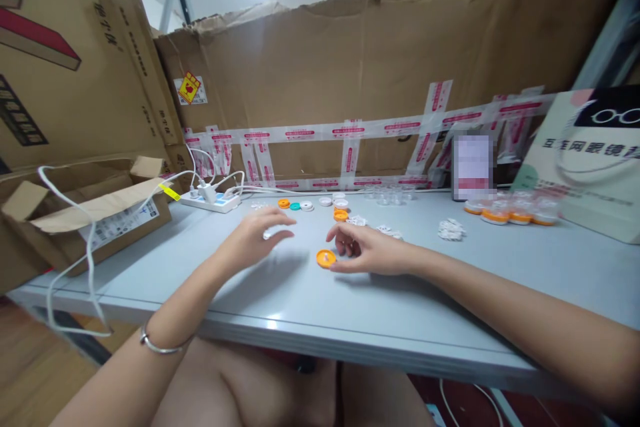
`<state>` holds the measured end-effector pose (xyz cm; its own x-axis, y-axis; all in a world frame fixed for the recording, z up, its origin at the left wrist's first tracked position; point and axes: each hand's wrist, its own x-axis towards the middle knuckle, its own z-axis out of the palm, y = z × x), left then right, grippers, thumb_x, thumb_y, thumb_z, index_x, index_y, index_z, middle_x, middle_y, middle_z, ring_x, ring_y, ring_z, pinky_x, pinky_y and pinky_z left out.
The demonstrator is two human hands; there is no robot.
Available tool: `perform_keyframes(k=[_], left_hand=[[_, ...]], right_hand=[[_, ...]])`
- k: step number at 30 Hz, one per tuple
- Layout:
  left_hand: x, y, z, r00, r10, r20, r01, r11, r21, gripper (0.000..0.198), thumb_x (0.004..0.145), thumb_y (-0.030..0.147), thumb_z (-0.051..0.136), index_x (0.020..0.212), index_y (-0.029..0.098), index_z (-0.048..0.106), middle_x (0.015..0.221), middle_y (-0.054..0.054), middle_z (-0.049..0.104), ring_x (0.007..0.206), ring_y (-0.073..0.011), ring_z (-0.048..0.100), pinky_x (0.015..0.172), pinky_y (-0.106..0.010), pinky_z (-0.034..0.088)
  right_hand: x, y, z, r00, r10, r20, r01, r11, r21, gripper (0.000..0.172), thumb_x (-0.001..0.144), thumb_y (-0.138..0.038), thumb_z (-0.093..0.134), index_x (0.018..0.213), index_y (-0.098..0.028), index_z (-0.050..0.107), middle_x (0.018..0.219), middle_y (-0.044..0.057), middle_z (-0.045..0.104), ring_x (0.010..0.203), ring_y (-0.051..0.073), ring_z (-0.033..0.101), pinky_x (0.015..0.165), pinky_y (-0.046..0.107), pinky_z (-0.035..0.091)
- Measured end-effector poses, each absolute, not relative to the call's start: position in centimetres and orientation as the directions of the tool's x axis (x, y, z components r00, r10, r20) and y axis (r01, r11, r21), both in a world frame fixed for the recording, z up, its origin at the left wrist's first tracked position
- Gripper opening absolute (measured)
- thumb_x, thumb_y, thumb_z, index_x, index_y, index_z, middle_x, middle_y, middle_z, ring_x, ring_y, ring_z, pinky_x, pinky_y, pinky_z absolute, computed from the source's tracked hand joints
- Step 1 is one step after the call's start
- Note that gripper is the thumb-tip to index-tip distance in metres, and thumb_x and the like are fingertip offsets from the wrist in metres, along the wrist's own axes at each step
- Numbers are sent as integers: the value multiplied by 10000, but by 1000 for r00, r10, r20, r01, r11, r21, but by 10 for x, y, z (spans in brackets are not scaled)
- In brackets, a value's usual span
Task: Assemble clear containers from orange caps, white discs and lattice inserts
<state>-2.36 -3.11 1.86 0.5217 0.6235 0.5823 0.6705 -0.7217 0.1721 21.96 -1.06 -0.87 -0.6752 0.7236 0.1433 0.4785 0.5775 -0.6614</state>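
Observation:
My left hand (pixel 255 235) hovers above the table with thumb and fingers apart and nothing between them. A round orange cap-like disc (pixel 326 258) with a raised rim and a small pale piece at its centre is by my right hand (pixel 373 250). The right thumb tip is at the disc's edge, while the other fingers curl above with a gap to the thumb. Beyond my hands are an orange disc (pixel 341 215), a stacked orange piece (pixel 284 203), a green disc (pixel 295 206) and white rings (pixel 307 205). Small white parts (pixel 389 232) lie partly behind my right hand.
Clear cups (pixel 393 196) stand at the back. To the right are a white pile (pixel 451 229), orange-based clear containers (pixel 515 208), a phone (pixel 473 167) and a printed bag (pixel 590 160). A power strip (pixel 213 200), white cables and an open carton (pixel 100 213) occupy the left.

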Motion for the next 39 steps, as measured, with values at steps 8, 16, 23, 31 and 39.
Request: perform_keyframes(k=[8,16,23,31,39], left_hand=[[-120,-6,22,63,908,414,906,-226,357,191,714,266,558,764,136,690,793,-79,715,753,-221,636,689,-292,472],[-121,9,4,137,965,222,931,-202,304,251,694,224,529,844,137,710,823,-93,723,716,-225,646,658,-281,483],[-122,4,4,199,964,176,946,-236,223,232,706,233,541,830,165,726,866,-70,721,782,-207,635,719,-251,466],[-110,19,3,168,967,191,971,-196,139,109,766,184,577,718,139,664,734,-43,680,717,-180,619,718,-293,465],[-108,16,3,117,954,275,948,-190,256,130,732,201,602,615,146,611,630,-28,623,654,-169,587,680,-301,460]], right_hand=[[191,-9,-28,-599,753,274,510,622,-594,211,752,-337,554,894,-183,533,773,10,498,701,153,470,652,286,393],[192,-2,-35,-547,786,288,524,590,-615,412,737,-404,571,1065,-189,444,838,20,513,744,169,500,702,317,426],[192,-5,-32,-547,789,280,531,585,-613,372,758,-401,541,1045,-183,449,819,23,523,728,171,504,673,312,427],[191,-3,-34,-551,785,284,519,589,-620,397,748,-386,547,1064,-175,434,815,18,509,728,168,499,684,312,423],[192,-3,-35,-548,787,285,506,583,-635,404,749,-378,550,1077,-178,424,826,17,505,733,164,496,692,316,422]])
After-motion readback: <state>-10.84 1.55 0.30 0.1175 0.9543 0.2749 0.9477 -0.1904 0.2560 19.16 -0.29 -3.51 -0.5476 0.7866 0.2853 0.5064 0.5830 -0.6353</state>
